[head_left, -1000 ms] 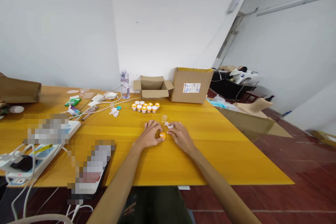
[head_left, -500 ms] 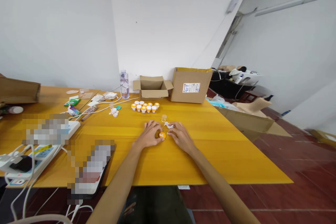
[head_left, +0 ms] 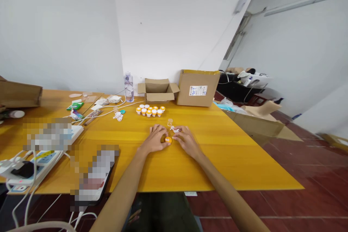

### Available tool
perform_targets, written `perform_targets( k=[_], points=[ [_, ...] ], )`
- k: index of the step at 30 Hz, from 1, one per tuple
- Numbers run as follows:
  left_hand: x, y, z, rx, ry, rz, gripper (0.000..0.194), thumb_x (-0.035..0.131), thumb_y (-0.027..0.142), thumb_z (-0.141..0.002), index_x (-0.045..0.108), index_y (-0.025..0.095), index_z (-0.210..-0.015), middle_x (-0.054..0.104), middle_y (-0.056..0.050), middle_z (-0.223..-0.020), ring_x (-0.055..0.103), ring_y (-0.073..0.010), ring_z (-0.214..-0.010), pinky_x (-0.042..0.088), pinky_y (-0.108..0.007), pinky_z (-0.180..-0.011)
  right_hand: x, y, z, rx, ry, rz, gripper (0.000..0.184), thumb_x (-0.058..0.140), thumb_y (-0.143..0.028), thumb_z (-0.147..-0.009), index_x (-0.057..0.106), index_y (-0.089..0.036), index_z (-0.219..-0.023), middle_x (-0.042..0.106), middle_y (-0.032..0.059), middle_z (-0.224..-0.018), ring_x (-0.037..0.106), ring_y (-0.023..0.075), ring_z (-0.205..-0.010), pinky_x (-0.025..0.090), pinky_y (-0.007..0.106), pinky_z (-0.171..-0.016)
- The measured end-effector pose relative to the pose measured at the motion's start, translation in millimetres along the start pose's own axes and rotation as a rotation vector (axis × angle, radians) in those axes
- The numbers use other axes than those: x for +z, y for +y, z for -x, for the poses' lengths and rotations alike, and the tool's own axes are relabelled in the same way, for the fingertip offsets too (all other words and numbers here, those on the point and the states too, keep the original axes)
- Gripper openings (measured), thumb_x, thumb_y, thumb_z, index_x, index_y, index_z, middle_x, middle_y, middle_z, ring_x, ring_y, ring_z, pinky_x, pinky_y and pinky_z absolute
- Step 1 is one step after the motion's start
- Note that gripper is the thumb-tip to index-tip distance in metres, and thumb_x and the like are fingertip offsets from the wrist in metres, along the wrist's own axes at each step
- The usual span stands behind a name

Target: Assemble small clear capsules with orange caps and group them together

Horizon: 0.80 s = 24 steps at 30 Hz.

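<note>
An orange cap (head_left: 168, 140) with a pale top lies at the middle of the table, between the thumb and curled fingers of my left hand (head_left: 156, 140). My right hand (head_left: 188, 143) is just right of the cap, its fingers bent and loosely apart with nothing plainly held. Its fingertips point at the cap across a small gap. Right behind them lies a small white piece with dark spots (head_left: 173, 128), partly hidden by the fingers. A small clear cup (head_left: 170, 122) stands behind that piece.
Several small cups with orange and white lids (head_left: 149, 113) stand grouped farther back. Behind them are an open cardboard box (head_left: 160, 96), a larger box (head_left: 199, 88) and a water bottle (head_left: 129, 87). At left lie a phone (head_left: 96, 175), cables and a power strip (head_left: 46, 159).
</note>
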State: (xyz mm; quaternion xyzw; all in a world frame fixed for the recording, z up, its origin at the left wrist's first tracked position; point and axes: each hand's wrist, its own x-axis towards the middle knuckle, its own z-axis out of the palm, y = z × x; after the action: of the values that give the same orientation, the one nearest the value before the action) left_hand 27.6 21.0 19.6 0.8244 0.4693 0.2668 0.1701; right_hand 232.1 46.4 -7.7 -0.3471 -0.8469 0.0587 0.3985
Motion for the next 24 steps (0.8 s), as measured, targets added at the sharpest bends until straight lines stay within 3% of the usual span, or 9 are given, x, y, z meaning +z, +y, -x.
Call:
perform_targets(
  k=[14, 24],
  points=[
    [3.1, -4.7, -0.2, 0.026, 0.012, -0.003, 0.017, 0.071, 0.031, -0.078, 0.061, 0.025, -0.090, 0.059, -0.003, -0.114, 0.044, -0.0260, -0.113, 0.035, -0.043, -0.096, -2.6, -10.1, -8.2, -0.093, -0.117, -0.007, 0.016, 0.059, -0.021, -0.092, 0.071, -0.025, -0.082, 0.065, 0.0089, -0.111, 0.060, 0.0234, -0.106, 0.050, 0.044, -0.089],
    [2.9, -4.1, -0.8, 0.020, 0.009, -0.002, 0.017, 0.071, 0.032, -0.077, 0.061, 0.026, -0.090, 0.059, -0.004, -0.115, 0.045, -0.0266, -0.113, 0.035, -0.044, -0.096, 1.0, -6.7, -8.7, -0.074, -0.131, -0.003, 0.017, 0.059, -0.026, -0.092, 0.072, -0.026, -0.082, 0.065, 0.0095, -0.111, 0.060, 0.0241, -0.105, 0.049, 0.045, -0.089]
  ],
)
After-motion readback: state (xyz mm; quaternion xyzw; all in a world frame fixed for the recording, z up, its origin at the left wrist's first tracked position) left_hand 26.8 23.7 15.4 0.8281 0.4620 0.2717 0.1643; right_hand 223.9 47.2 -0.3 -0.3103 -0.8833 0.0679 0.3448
